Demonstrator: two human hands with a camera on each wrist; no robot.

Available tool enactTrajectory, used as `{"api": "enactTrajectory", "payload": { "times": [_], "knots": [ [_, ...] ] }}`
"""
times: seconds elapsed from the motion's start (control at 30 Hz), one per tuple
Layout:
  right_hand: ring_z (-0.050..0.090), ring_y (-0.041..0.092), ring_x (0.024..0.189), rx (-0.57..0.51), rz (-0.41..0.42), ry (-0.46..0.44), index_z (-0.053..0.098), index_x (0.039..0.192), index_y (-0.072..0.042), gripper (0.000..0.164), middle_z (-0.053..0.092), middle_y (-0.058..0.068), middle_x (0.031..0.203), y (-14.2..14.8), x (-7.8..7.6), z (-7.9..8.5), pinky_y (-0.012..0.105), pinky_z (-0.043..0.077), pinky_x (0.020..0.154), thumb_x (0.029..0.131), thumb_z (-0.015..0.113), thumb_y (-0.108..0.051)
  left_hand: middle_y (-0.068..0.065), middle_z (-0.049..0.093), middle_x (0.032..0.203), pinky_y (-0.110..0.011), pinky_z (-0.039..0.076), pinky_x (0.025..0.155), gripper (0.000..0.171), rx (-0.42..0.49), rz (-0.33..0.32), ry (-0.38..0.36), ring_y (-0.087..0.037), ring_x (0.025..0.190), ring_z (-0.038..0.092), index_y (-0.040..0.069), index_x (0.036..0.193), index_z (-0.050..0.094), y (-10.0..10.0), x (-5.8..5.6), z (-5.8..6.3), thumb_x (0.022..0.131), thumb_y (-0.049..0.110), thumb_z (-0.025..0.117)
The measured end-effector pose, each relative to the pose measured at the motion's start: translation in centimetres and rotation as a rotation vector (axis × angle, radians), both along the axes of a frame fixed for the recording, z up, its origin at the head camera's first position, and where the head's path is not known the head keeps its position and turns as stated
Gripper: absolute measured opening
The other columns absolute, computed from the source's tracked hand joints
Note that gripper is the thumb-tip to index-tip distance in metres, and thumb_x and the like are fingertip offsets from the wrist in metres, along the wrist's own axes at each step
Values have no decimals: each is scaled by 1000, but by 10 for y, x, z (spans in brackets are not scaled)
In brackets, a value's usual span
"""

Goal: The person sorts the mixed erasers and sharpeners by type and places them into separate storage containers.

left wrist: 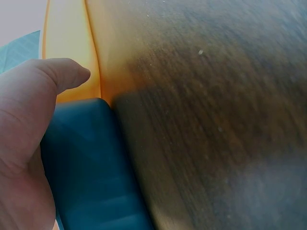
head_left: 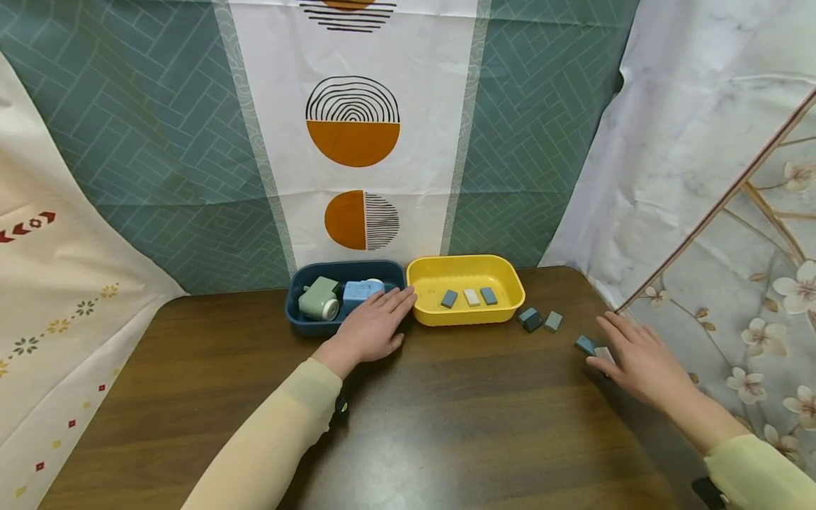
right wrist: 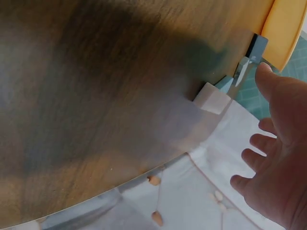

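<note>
My left hand [head_left: 376, 326], fingers extended, lies over the right end of the dark blue tray [head_left: 310, 328]. Its fingertips reach the left rim of the yellow tray [head_left: 468, 318]. In the left wrist view the thumb [left wrist: 72, 75] stands out above where both trays meet. Off to the right, my right hand [head_left: 644, 358] hovers with spread fingers and nothing in its grasp. Close by its fingers are a blue block [head_left: 584, 345] and a white block [right wrist: 212, 98], the white one partly hidden by the hand in the head view.
Inside the yellow tray lie a white block [head_left: 471, 297] and two grey-blue ones. Several more blocks [head_left: 532, 321] sit on the brown table [head_left: 472, 411] beside it. The blue tray holds a green boxy object [head_left: 319, 297] and a light blue one [head_left: 360, 291]. Patterned cloth [head_left: 535, 142] hangs behind.
</note>
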State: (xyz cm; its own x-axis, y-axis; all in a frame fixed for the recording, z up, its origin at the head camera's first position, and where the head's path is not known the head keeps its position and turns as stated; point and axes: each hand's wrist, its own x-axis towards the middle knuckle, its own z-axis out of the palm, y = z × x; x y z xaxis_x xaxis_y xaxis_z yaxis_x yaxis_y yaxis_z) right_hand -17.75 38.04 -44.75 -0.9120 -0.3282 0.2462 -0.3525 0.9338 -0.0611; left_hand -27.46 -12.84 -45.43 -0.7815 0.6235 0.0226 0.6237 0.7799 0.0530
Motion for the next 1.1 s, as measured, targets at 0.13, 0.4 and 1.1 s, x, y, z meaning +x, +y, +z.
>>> {"api": "enactTrajectory", "payload": {
  "times": [0.13,0.4,1.1],
  "knots": [
    [42,59,145,5,-2,0,48,158,9,87,43,34,161,4,2,-2,76,33,116,99,82,-44,-1,17,185,-46,15,136,82,-9,-1,8,-27,168,23,16,177,26,0,0,0,110,32,69],
    [46,61,141,5,-14,-14,55,151,11,82,48,36,156,12,8,-7,78,34,114,98,84,-44,0,15,185,-46,14,136,82,-20,7,12,-26,168,21,18,178,24,0,-1,-2,110,34,69],
    [49,66,134,9,-42,-132,52,155,8,85,45,40,157,25,12,-20,79,36,110,98,84,-45,1,13,185,-45,13,136,83,-21,15,0,-25,169,20,19,178,23,1,-1,-2,111,35,68]
  ]
}}
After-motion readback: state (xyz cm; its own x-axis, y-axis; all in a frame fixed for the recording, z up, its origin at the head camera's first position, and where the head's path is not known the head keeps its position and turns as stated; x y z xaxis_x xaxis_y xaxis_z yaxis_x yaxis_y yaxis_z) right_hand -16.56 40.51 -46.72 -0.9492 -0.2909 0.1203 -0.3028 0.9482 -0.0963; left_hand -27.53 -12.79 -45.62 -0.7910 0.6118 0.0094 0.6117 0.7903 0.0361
